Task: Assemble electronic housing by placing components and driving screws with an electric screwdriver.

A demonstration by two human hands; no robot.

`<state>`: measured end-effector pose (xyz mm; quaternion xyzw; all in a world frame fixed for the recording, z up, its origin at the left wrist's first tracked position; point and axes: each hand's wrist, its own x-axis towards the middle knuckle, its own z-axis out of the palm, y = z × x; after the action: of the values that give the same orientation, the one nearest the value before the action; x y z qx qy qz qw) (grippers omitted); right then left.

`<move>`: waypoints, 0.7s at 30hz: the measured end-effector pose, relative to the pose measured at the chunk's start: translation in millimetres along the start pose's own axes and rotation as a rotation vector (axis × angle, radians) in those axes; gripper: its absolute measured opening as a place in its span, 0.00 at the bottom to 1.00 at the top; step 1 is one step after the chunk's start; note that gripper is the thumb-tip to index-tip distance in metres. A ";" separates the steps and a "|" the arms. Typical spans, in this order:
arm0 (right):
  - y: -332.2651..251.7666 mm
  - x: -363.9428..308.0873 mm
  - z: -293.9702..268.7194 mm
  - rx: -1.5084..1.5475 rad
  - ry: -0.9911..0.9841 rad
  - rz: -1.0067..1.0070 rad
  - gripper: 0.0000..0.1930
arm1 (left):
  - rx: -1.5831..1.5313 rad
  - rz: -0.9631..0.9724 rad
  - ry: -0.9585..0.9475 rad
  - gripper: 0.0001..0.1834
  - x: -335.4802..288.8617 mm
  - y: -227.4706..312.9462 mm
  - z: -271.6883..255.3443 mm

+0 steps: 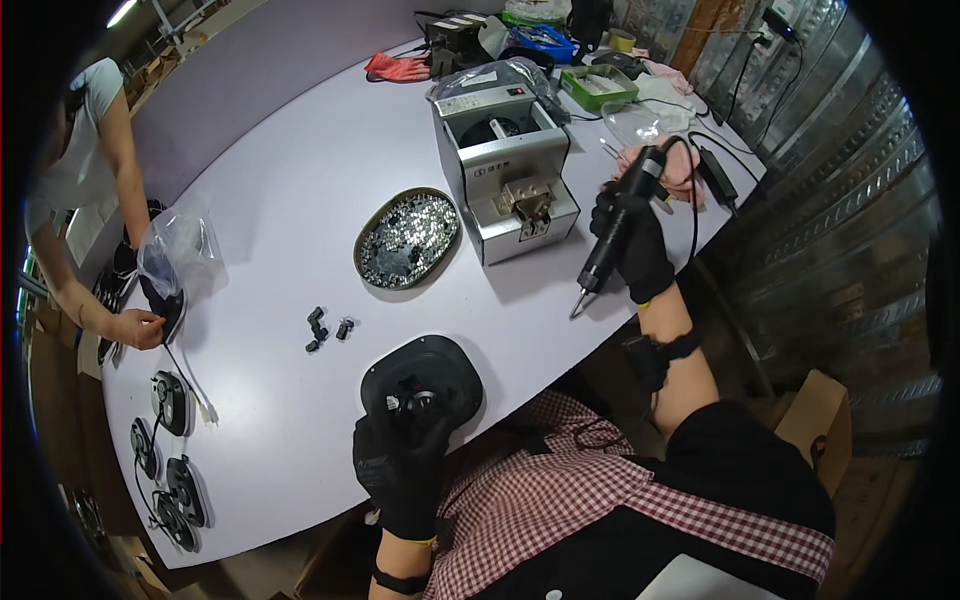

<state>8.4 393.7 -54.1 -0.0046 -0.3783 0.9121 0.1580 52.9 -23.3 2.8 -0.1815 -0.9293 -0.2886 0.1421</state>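
In my black-gloved right hand is a black electric screwdriver, its bit slanting down to the left above the table's front edge. Its cord runs from the top end toward the back right. My left hand, also in a black glove, grips the near side of a black rounded plastic housing lying on the table. Fingertips cover part of the small parts inside it. Beyond the housing, a shallow dish holds many small shiny screws. Several small black cylindrical parts lie loose left of the dish.
A grey metal screw-feeder machine stands behind the dish. Black corded units lie at the left edge, near another person's hand and a clear plastic bag. At the back are a green tray, a pink cloth and red gloves.
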 end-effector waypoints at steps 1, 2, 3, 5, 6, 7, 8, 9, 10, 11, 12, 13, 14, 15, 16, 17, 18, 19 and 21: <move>3.0 -6.4 31.4 0.021 0.082 -0.145 0.21 | 0.022 -0.011 0.035 0.41 1.2 2.0 2.3; -0.8 -6.6 56.7 0.023 0.077 -0.134 0.21 | 0.028 -0.021 0.037 0.41 4.3 3.3 3.3; -10.9 -11.6 78.5 -0.071 0.190 -0.236 0.21 | 0.020 0.016 -0.017 0.40 9.2 6.8 2.9; -17.8 -8.7 107.4 -0.148 0.288 -0.313 0.22 | 0.038 0.031 -0.065 0.39 12.8 5.8 -0.3; -25.0 -8.1 119.7 -0.137 0.211 -0.336 0.26 | 0.069 0.071 -0.072 0.37 15.0 6.1 -3.2; -38.3 -10.2 131.4 -0.134 0.140 -0.368 0.30 | 0.090 0.120 -0.082 0.35 17.9 8.3 -3.6; -49.5 -10.0 142.2 -0.121 0.062 -0.353 0.37 | 0.087 0.120 -0.082 0.35 17.2 7.1 -2.3; -55.5 -7.9 148.4 -0.140 0.081 -0.346 0.38 | 0.081 0.105 -0.095 0.35 14.8 3.6 -0.9; -58.5 -5.7 152.9 -0.156 0.102 -0.338 0.39 | 0.078 0.091 -0.110 0.36 14.0 0.5 0.0; -61.9 -4.1 156.9 -0.158 0.103 -0.335 0.39 | 0.077 0.088 -0.111 0.36 15.6 0.0 -0.3; -64.8 -2.3 160.6 -0.114 0.041 -0.290 0.39 | 0.027 0.082 -0.115 0.35 17.8 0.4 -1.6; -66.8 -1.4 164.1 -0.070 -0.018 -0.244 0.40 | -0.024 0.076 -0.120 0.35 18.6 0.1 -2.7; -67.4 0.2 169.8 -0.073 -0.016 -0.239 0.40 | -0.026 0.072 -0.123 0.35 18.7 -1.3 -3.0; -66.2 2.6 176.9 -0.096 -0.019 -0.270 0.39 | -0.016 0.070 -0.139 0.35 18.2 -3.0 -3.2; -65.3 5.8 181.4 -0.123 -0.020 -0.309 0.39 | -0.010 0.076 -0.153 0.36 19.7 -3.3 -2.5; -63.3 10.7 182.8 -0.130 -0.017 -0.311 0.39 | -0.017 0.078 -0.155 0.36 21.0 -2.1 -3.4; -61.2 17.1 183.3 -0.127 -0.094 -0.358 0.36 | -0.023 0.046 -0.194 0.34 21.9 -0.7 -5.2; -57.5 23.8 183.6 -0.119 -0.176 -0.402 0.34 | -0.023 0.010 -0.230 0.33 21.7 -0.7 -6.3; -48.5 34.9 180.1 -0.244 -0.219 -0.471 0.33 | -0.018 0.045 -0.196 0.35 21.3 -4.7 -3.8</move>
<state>-34.1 312.1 111.9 0.1629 -0.4908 0.7931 0.3218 32.6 -23.7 11.4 -0.2311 -0.9317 -0.2748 0.0554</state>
